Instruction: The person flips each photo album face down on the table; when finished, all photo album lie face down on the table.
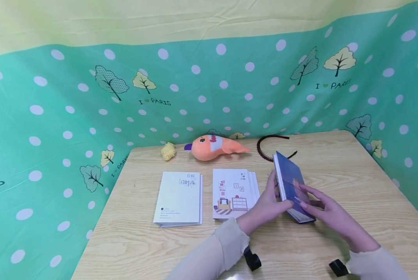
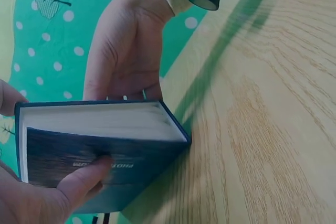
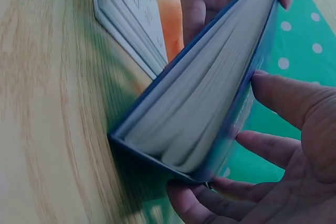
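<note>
A dark blue photo album [image 1: 293,184] is held tilted over the right part of the table. My left hand [image 1: 270,198] grips its left side, thumb on the cover. From the right, my right hand [image 1: 322,208] holds it with fingers on the cover and round the spine edge, as the right wrist view shows. White page edges of the album [image 3: 194,93] fan slightly between the covers. Next to my left forearm lies a white book with furniture drawings [image 1: 230,194]; a plain white book with Chinese lettering [image 1: 177,200] lies farther left.
Along the back of the table [image 1: 125,241] lie a yellow crumpled ball [image 1: 168,151], an orange plush bird [image 1: 209,151] and a dark toothed headband [image 1: 265,149], the last just behind the album. A green dotted curtain [image 1: 195,101] hangs round the back and sides.
</note>
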The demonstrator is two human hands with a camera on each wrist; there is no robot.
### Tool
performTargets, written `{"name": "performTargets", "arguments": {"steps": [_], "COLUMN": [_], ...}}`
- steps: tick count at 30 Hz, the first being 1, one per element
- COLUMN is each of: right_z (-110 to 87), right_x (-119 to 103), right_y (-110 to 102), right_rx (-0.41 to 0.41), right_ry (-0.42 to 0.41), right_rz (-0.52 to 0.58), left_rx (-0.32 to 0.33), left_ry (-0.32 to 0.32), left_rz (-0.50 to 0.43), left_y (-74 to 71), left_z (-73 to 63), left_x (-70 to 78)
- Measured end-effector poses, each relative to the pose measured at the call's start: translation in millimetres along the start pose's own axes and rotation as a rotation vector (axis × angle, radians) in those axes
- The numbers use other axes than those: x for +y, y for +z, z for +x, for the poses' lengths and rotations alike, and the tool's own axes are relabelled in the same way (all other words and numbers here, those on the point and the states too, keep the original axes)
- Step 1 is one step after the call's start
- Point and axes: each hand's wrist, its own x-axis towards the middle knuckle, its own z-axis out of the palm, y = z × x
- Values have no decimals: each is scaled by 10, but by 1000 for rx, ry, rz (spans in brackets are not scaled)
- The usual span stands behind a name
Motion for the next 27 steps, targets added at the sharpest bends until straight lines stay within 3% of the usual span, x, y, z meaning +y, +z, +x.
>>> {"name": "performTargets", "arguments": {"steps": [5,10,14,21,27], "right_z": [-19,-24,-28,-54,-71], "right_x": [-6,13,56,90,122], "right_y": [-21,-42,-69,-103,-127], "right_rx": [0,-10,-20,-10,13], "right_ry": [13,19,24,30,34], "right_rz": [-30,-71,-91,-105,-149], "left_rx": [-18,23,9,35,19], "left_ry": [83,79,103,53,46], "left_rz": [42,162,159,268,316], "left_y": [16,33,28,25,16], "left_z": [-1,-15,-15,-27,-47], "left_x": [-12,-38,-80,-127,-174]}}
